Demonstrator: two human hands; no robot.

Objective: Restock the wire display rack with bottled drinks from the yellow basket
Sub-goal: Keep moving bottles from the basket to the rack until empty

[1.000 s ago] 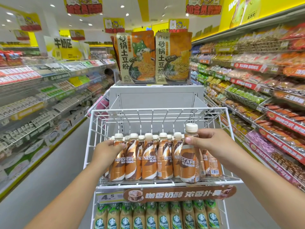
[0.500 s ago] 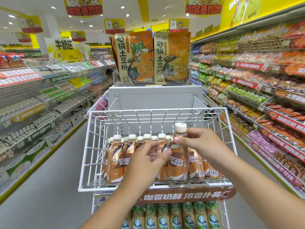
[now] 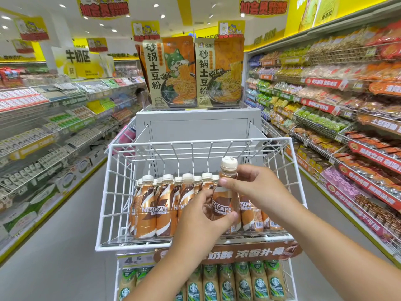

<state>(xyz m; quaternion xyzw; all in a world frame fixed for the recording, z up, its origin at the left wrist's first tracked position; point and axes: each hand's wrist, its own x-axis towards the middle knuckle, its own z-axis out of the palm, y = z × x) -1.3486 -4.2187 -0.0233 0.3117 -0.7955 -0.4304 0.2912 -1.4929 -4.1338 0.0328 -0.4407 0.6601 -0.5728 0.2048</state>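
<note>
A white wire display rack point(image 3: 121, 192) stands in front of me with a row of brown Nescafé bottles point(image 3: 149, 205) on its top shelf. One Nescafé bottle point(image 3: 224, 200) with a cream cap is raised slightly above the row at the right of centre. My right hand point(image 3: 258, 190) pinches its neck and shoulder. My left hand point(image 3: 201, 222) grips its lower body from the front. The yellow basket is not in view.
Green Starbucks bottles point(image 3: 227, 283) fill the shelf below, under a brown sign strip point(image 3: 249, 253) and a 4.5 price tag point(image 3: 132, 260). Two noodle bags point(image 3: 193, 70) stand on the grey unit behind the rack. Stocked store shelves point(image 3: 347, 118) line both sides of the aisle.
My left hand left the leftmost bottles, crossed to the right and took hold of the raised bottle's lower body. My right hand stayed on the bottle, which shifted slightly left.
</note>
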